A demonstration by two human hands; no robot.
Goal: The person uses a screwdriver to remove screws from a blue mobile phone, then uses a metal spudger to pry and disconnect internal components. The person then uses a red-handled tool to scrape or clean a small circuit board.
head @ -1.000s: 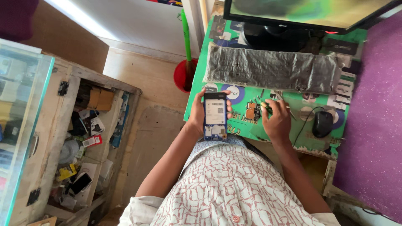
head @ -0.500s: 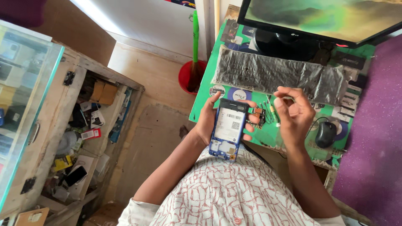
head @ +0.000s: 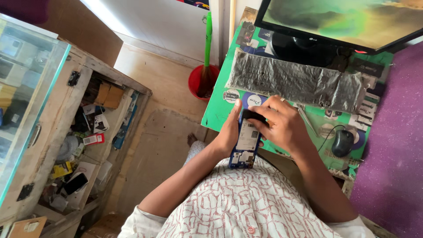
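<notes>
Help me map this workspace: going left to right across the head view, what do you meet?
Glass display case → wooden shelf of clutter → red bucket → left hand → opened phone → right hand → computer mouse → purple wall.

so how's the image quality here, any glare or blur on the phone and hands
Head view: soft daylight, no hard shadows; the opened phone and both hands, left hand and right hand, look sharp. The monitor shows a washed-out sheen, the plastic-wrapped keyboard glints faintly, and the edges bend from the wide lens.
</notes>
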